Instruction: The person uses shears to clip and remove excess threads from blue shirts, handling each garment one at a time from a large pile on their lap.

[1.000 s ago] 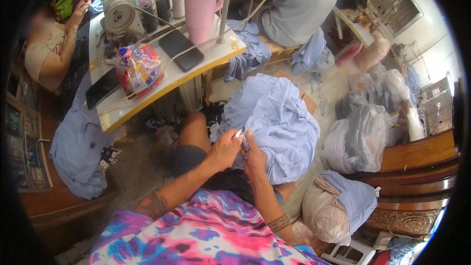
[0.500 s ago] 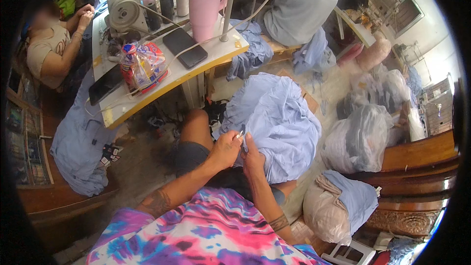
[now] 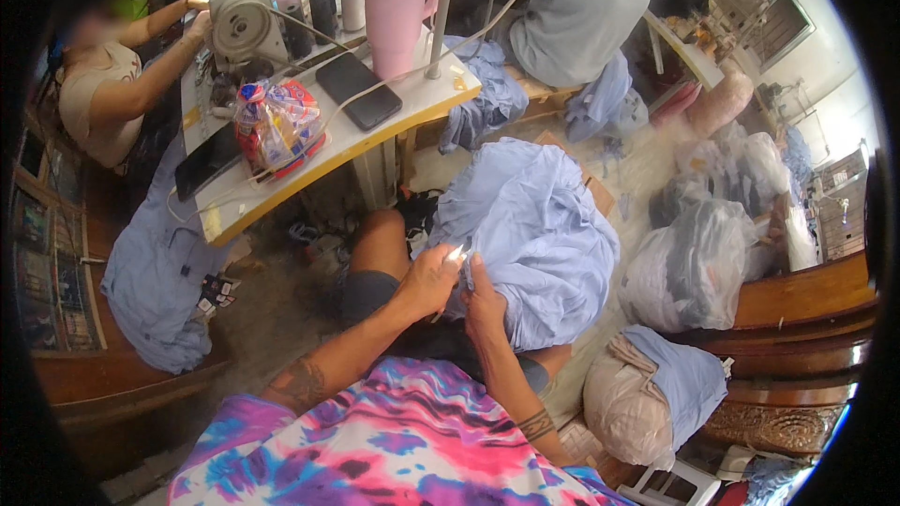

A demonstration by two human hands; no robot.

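A bunched light blue cloth garment (image 3: 530, 230) lies over my lap and spreads to the right. My left hand (image 3: 431, 279) is closed around a small, pale, pointed tool (image 3: 456, 254), whose tip shows above the fingers; its exact kind is too small to make out. Close beside it, my right hand (image 3: 485, 302) pinches an edge of the garment between thumb and fingers, the thumb pointing up. The two hands almost meet at that edge. Most of the left fingers are hidden from view.
Ahead stands a table (image 3: 352, 145) with a pink tumbler (image 3: 394, 23), phone (image 3: 358, 92), bread bag (image 3: 277, 126) and sewing machine (image 3: 239, 23). Blue cloth (image 3: 155, 272) hangs at left. Filled plastic bags (image 3: 689, 262) stand at right. Two people sit nearby.
The tool's pale tip shows more above my left fingers; both hands stay at the garment's edge. The person at left has stretched their arms toward the sewing machine.
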